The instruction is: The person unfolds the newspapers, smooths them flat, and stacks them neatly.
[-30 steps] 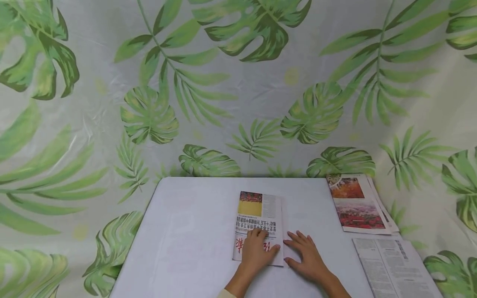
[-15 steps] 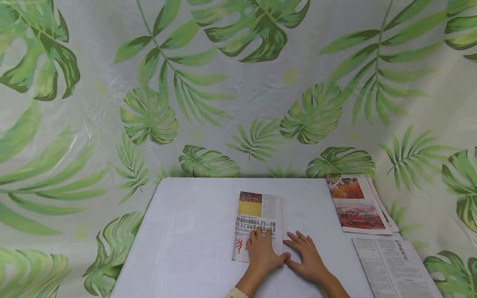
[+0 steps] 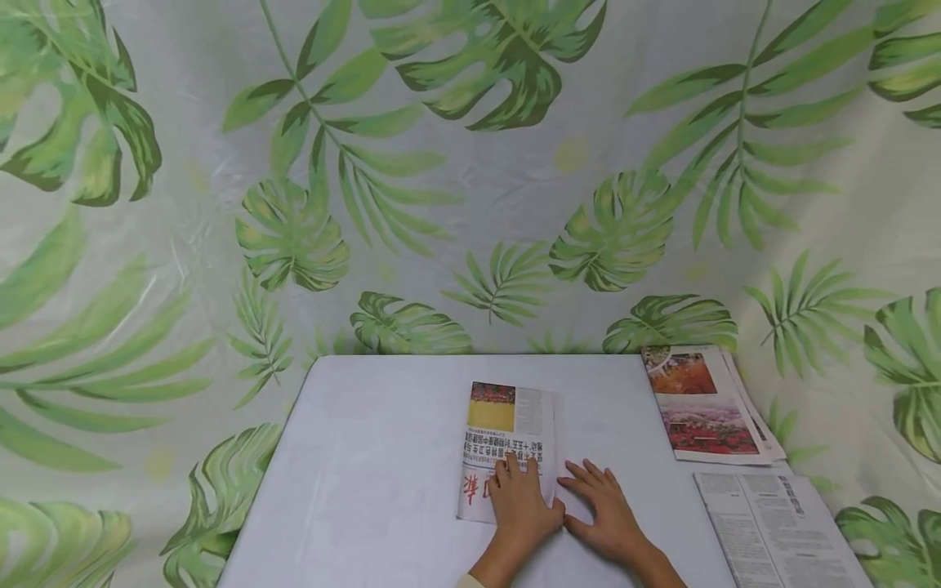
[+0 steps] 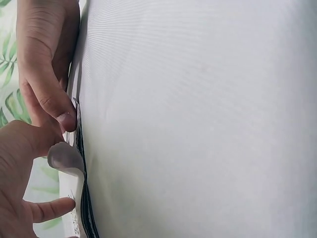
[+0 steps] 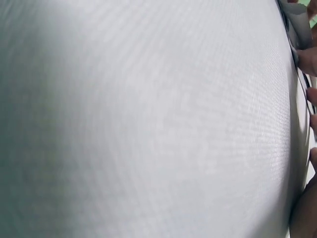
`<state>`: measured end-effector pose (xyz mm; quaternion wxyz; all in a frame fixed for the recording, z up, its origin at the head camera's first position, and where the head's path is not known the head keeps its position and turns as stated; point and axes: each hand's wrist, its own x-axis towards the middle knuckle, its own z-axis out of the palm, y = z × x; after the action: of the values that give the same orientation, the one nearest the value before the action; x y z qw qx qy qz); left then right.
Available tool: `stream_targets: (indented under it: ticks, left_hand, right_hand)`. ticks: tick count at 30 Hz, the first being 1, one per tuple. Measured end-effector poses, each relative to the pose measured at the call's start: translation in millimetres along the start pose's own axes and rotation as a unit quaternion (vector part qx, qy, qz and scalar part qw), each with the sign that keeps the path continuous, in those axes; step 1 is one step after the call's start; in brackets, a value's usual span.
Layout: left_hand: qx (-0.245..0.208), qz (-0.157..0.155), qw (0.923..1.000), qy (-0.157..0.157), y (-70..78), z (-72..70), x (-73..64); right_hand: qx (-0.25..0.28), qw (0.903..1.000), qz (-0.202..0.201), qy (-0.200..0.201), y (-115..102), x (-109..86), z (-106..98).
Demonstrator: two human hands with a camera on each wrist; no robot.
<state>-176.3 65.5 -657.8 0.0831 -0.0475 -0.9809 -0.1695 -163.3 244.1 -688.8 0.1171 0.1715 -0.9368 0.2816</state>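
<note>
A folded newspaper (image 3: 507,445) lies on the white table (image 3: 367,465), with a yellow and red picture at its far end and red characters at its near end. My left hand (image 3: 522,502) rests across its near right part, fingers spread, thumb reaching to the right edge. Just right of that edge is my right hand (image 3: 606,518), fingers extended and fingertips close to the paper. Both thumbs nearly meet at the near right corner. In the left wrist view a curled paper edge (image 4: 67,157) bends up by my left thumb, partly hiding it.
Newspaper pages with red flower pictures (image 3: 706,420) lie at the table's far right corner. Nearer me, another printed sheet (image 3: 772,523) sits along the right edge. A leaf-patterned curtain (image 3: 492,188) hangs behind the table.
My left hand has slid right over the newspaper, and its thumb has moved from the page to the right edge beside my right thumb. My right hand has barely moved.
</note>
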Motion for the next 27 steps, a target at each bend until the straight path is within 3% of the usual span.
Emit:
stream_targets:
  ticks: [5, 10, 20, 25, 27]
  left_hand:
    - [-0.005, 0.021, 0.9998, -0.003, 0.8, -0.1, 1.3]
    - [-0.091, 0.032, 0.9947, -0.037, -2.9, -0.5, 3.6]
    - [-0.254, 0.066, 0.9635, -0.054, -24.4, -0.1, 4.5]
    - [-0.284, 0.106, 0.9489, -0.090, -35.8, -7.0, 6.1]
    - [-0.280, 0.123, 0.9467, -0.101, -39.1, -9.7, 6.4]
  right_hand:
    - [-0.008, 0.9999, -0.005, 0.007, 0, -0.5, 0]
    - [-0.006, 0.9999, -0.008, 0.010, -1, -0.6, 0]
    - [-0.015, 0.9998, -0.002, 0.010, -1, -2.0, 1]
    - [-0.030, 0.9994, 0.019, -0.004, -5, -1.5, 2]
    - [-0.041, 0.9988, 0.025, -0.011, -7, -0.7, 3]
